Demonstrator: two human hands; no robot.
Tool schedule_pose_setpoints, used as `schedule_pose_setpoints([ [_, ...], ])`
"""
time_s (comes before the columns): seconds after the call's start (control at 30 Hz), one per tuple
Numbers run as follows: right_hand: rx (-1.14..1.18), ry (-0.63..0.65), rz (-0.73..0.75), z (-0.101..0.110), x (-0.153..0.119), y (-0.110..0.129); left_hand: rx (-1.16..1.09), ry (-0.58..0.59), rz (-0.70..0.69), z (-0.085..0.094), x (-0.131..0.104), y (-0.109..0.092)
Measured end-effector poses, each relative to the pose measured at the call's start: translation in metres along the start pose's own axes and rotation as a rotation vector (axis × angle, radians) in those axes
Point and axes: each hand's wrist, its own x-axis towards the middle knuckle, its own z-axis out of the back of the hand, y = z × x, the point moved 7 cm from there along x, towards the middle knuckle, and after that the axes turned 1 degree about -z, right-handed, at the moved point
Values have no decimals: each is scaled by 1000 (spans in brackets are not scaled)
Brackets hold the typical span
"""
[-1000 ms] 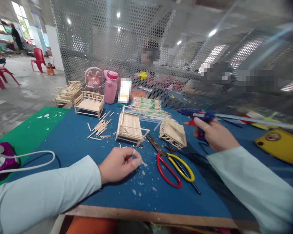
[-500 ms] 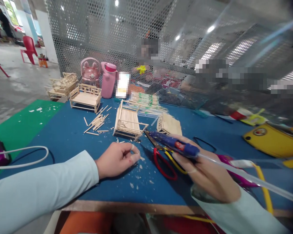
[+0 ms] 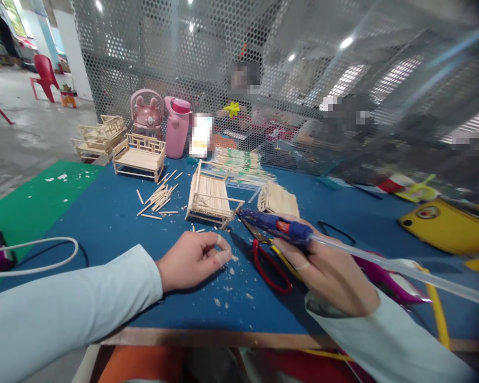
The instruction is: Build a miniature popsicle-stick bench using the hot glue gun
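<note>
My right hand (image 3: 323, 266) grips a blue hot glue gun (image 3: 277, 226) with a long clear glue stick out of its back. Its nozzle is at the near right corner of a miniature bed (image 3: 211, 197) built from wooden sticks; whether they touch I cannot tell. Scissors (image 3: 273, 266) with red and yellow handles lie partly under the gun. My left hand (image 3: 195, 260) rests on the blue tabletop (image 3: 175, 314) in front of the bed, fingers curled and thumb against them. Anything inside them is hidden.
Loose sticks (image 3: 159, 199), a finished miniature bed (image 3: 139, 159) and stacked pieces (image 3: 99, 138) are at the left. A pink bottle (image 3: 178, 127) and bundled sticks (image 3: 239, 162) stand before a perforated metal screen (image 3: 123, 48). Another stick piece (image 3: 279, 199) and a yellow pouch (image 3: 447, 226) lie right.
My right hand has shifted slightly left with the glue gun, its nozzle closer to the bed's corner. My left hand stays in place.
</note>
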Motion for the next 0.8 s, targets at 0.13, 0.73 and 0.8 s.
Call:
schedule_pose_setpoints([
  [0.13, -37, 14, 17, 1, 1, 5, 1, 5, 0, 0, 0, 0],
  [0.73, -133, 30, 6, 10, 9, 14, 26, -3, -9, 0, 1, 0],
  [0.8, -143, 27, -18, 9, 8, 13, 30, -2, -12, 0, 1, 0],
])
